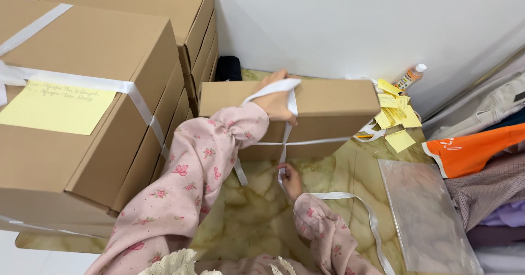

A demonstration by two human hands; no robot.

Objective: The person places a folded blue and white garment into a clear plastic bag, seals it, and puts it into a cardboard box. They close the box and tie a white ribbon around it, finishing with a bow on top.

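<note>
Now the left hand (276, 103) presses the white ribbon (288, 123) flat on top of the cardboard box (328, 108) standing on the marble floor (257, 209), while the right hand (290, 179) fingers pinch the ribbon's tail below, so tying seems underway and next calls for taut pulling.

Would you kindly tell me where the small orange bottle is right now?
In the head view, the small orange bottle lies upper right against the white wall, just behind the yellow sticky notes.

White ribbon (273, 88), brown box (333, 103)
</note>
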